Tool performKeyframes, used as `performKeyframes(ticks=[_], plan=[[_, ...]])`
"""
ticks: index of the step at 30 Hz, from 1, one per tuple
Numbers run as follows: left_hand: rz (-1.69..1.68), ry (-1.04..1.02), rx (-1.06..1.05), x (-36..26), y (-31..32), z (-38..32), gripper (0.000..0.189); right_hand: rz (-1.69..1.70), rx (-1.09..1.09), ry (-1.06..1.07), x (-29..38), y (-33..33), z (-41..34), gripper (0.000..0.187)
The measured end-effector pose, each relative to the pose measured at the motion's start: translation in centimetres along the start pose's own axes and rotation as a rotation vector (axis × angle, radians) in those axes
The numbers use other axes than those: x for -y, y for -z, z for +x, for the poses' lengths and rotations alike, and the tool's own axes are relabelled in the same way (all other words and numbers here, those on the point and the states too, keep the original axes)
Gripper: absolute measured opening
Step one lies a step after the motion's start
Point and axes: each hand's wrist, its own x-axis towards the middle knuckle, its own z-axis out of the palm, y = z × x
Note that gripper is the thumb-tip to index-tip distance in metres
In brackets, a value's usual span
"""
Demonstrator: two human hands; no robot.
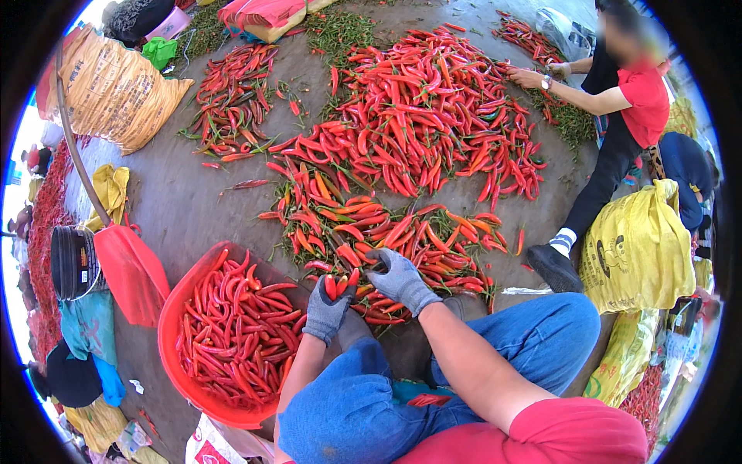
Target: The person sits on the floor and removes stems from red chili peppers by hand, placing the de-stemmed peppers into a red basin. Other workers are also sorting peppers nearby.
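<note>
My left hand point(327, 310), in a grey knit glove, holds several red chili peppers point(339, 285), their ends pointing up and away from me. Just right of it, my gloved right hand point(403, 281) is over the near heap of red and orange chilies point(377, 223). Its thumb and forefinger are curled with a gap between them; whether they pinch a stem is too small to tell. Beside my left forearm stands a red plastic basin point(174, 362), well filled with red chilies point(237, 336) that mostly show no green stems.
A larger chili heap point(417, 110) lies beyond, with a smaller one point(235, 98) to its left. A co-worker point(603, 98) reaches in from the right. Around stand a yellow sack point(637, 249), an orange sack point(110, 87), a red shovel point(130, 272) and a black bucket point(75, 261).
</note>
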Motion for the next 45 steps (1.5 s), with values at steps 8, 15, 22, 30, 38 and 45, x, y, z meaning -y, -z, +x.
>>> performKeyframes(ticks=[8, 15, 22, 30, 38, 45], plan=[[0.214, 0.000, 0.015, 0.1, 0.4, 0.0, 0.038, 0.243, 0.289, 0.064, 1.5, 0.2, 0.3, 0.025], [-0.591, 0.265, -0.023, 0.4, 0.0, -0.3, 0.008, -0.651, -0.060, 0.160, -0.1, 4.1, 4.4, 0.036], [-0.433, 0.341, -0.051, 0.3, 0.9, -0.6, 0.028, -1.106, 0.193, 0.278, 0.1, 4.5, 6.4, 0.028], [-0.155, 0.006, -0.180, -1.1, 0.5, 0.2, 0.022, -0.610, -0.234, 0.322, 2.6, 3.7, 3.1, 0.029], [0.164, -0.068, 0.062, 1.6, 0.9, 0.2, 0.040, 0.080, 0.150, -0.089, 3.1, -1.8, -1.8, 0.031], [0.165, -0.044, -0.006, 0.9, 0.5, -0.4, 0.041, -0.173, 0.156, -0.135, 2.9, -1.3, -1.4, 0.051]])
